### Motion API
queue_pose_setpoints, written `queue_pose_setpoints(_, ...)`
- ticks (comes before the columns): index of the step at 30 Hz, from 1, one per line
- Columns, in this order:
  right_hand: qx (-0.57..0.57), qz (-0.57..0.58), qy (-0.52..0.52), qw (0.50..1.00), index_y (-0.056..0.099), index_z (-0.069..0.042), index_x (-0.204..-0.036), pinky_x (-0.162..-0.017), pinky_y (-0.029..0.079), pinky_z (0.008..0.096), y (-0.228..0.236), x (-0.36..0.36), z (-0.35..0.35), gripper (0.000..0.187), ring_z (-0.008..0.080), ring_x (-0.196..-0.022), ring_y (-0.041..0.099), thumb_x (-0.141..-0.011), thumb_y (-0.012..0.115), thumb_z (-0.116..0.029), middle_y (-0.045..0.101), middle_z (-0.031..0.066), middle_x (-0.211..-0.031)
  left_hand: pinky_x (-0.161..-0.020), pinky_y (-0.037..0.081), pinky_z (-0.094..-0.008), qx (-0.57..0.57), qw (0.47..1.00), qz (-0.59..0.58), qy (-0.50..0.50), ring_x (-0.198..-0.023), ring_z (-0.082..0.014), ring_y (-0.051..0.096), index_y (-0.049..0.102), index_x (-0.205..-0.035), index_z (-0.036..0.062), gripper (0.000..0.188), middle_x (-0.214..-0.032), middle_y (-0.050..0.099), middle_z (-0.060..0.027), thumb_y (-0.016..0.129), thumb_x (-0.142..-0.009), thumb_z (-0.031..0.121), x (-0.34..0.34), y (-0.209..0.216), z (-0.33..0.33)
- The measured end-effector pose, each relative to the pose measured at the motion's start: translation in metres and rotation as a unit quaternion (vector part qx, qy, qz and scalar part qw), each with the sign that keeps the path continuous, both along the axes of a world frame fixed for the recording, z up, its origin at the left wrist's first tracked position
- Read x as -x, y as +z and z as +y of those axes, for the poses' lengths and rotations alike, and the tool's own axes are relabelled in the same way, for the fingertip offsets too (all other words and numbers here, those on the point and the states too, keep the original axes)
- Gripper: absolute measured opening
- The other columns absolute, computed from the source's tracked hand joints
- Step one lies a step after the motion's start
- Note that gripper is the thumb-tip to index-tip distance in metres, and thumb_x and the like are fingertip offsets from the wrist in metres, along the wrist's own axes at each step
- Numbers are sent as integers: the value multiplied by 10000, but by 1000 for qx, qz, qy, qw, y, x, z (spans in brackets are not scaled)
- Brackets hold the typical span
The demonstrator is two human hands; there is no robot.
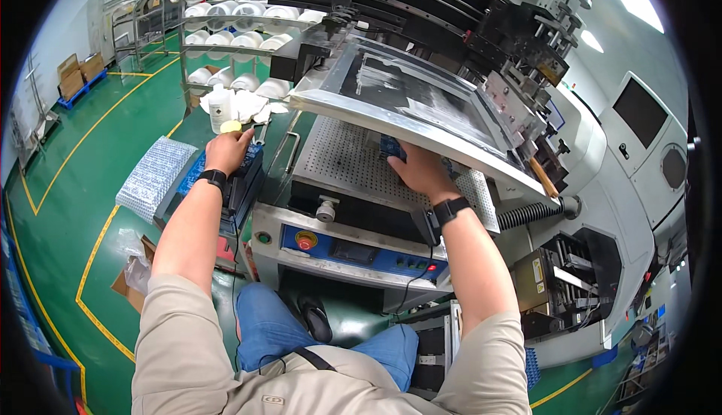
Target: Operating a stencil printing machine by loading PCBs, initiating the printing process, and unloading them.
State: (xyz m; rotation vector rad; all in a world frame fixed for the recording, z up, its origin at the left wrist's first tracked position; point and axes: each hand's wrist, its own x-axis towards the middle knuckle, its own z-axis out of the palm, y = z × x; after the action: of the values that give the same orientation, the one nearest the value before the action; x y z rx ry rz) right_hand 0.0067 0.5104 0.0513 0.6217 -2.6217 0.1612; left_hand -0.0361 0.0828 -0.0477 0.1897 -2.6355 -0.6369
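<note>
My right hand (421,168) reaches under a tilted metal-framed stencil screen (421,97). Its thumb and fingers are closed on a small blue circuit board (389,145), just above a perforated metal plate (335,152). The frame hides part of those fingers. Over on the left, my left hand (227,153) lies over a dark holder (242,182) beside blue boards (192,173). Its index finger points right; the other fingertips are hidden, so I cannot tell if they grip anything. Both wrists wear black bands.
A bubble-wrap sheet (156,176) lies left of the boards. A white bottle (220,109) and wipes (248,105) stand behind my left hand. The machine's front panel (361,252) has a red stop button (306,240). Shelves (241,25) hold white reels. A wooden-handled tool (543,178) rests at the screen's right corner.
</note>
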Motion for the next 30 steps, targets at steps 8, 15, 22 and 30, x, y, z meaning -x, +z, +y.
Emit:
queue_pose_setpoints(8,22,-13,-7,1000,704,-46,-1178,-978,487,438,6,0,-13,458,377,-1124,626,-879,713,-393,678,204,-1181,-836,505,-494,-11,1000,16,-18,-945,-390,675,752,-932,89,575,-951,721,-200,450,-986,575,-4,6,6)
queue_pose_setpoints(15,-13,78,0,997,618,-77,-1316,-1057,427,501,-6,-13,-30,583,416,-1237,546,-866,697,-438,630,184,-1292,-711,562,-512,268,956,88,-87,-877,-390,689,551,-1378,259,381,-1082,687,-161,473,-1010,198,59,-62,-84)
queue_pose_setpoints(22,154,-199,145,957,590,-52,-1339,-1063,437,422,-30,-228,19,522,355,-1247,542,-901,703,-312,605,177,-1323,-767,561,-470,215,964,56,-149,-922,-392,680,573,-1377,209,383,-1111,687,-190,471,-1012,158,77,-33,-78)
queue_pose_setpoints(30,467,-258,-295,793,470,-11,-1452,-1035,475,367,-227,-290,184,588,260,-1178,628,-939,660,-229,616,212,-1335,-815,538,-433,277,938,74,-194,-915,-391,686,610,-1323,101,344,-1118,695,-206,534,-1012,229,80,-26,-104)
